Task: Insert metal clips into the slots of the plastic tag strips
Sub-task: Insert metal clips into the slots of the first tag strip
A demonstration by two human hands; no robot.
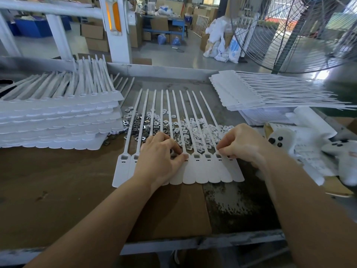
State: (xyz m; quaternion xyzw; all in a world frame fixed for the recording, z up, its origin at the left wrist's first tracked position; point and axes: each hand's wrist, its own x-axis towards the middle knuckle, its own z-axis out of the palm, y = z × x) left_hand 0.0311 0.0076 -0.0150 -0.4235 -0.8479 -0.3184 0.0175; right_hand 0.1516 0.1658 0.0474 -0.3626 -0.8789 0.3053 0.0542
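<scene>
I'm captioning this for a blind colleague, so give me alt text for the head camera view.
Two bare hands work on a white tag strip on a workbench: the left hand and right hand pinch at its slots. Loose metal clips lie just behind, with stacks of strips at the left.

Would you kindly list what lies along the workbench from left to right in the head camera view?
Stack of tag strips → left hand → right hand → white glove with black dots.
</scene>
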